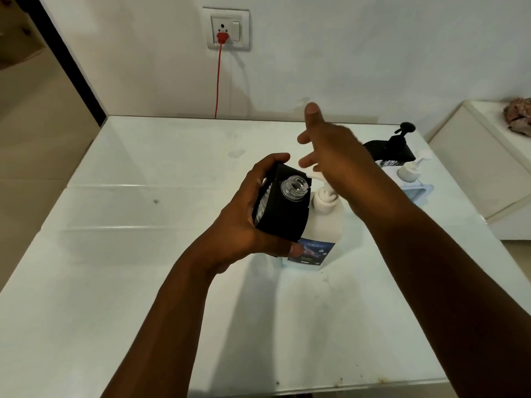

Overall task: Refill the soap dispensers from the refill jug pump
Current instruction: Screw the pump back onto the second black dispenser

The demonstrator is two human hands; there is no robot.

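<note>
Refill jug [324, 222]: white plastic, pump-topped, blue label with print too blurred to read; it stood on the glossy white table [143, 254]. Black dispenser [283, 208]: square-bodied, clear threaded neck uncapped, gripped by the left hand [244, 222] and tilted against the jug's spout. Right hand [330, 156]: fingers spread wide, palm over the pump head. Second black dispenser [393, 145] and white pump bottle [411, 169] stood behind.

wall socket [226, 28] – red plug, red cord [218, 81] hanging | white table [143, 254] | pale side cabinet [474, 156]
</note>
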